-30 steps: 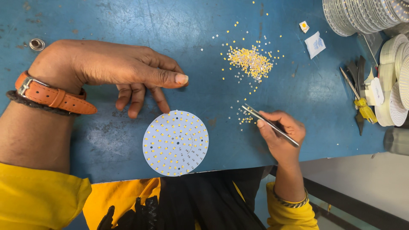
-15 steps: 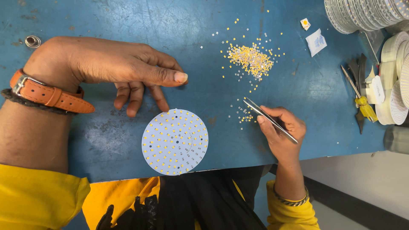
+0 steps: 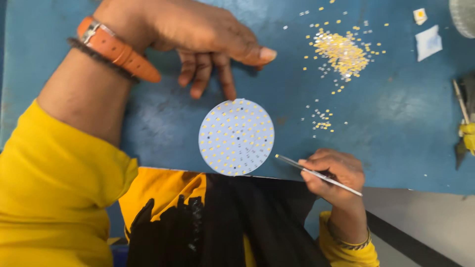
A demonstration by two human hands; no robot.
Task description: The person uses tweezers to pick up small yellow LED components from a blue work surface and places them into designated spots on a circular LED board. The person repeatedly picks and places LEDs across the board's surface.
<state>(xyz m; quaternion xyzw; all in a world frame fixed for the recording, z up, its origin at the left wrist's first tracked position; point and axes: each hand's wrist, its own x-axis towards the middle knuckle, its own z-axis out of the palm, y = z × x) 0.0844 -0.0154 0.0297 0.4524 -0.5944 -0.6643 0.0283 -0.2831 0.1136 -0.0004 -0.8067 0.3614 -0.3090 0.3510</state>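
**Both hands low over the bench, right one pinched shut**

My left hand (image 3: 198, 37) lies palm-down with the wrist bent, thumb stretched out to the right, three fingers curled downward, their tips pressing the surface. The forearm runs back to the lower left in a yellow sleeve. My right hand (image 3: 332, 175) is closed in a pinch grip, knuckles up, wrist coming in from below.

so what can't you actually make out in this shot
- Head view: whether the tweezers in the right hand grip a chip; the tips are too thin to tell.
- The single yellow chips in the pile are too small to separate.
- Left hand: its fingers reach the round white LED board, but contact with its edge is unclear.
- The tool with the yellow handle is cut off by the right edge.
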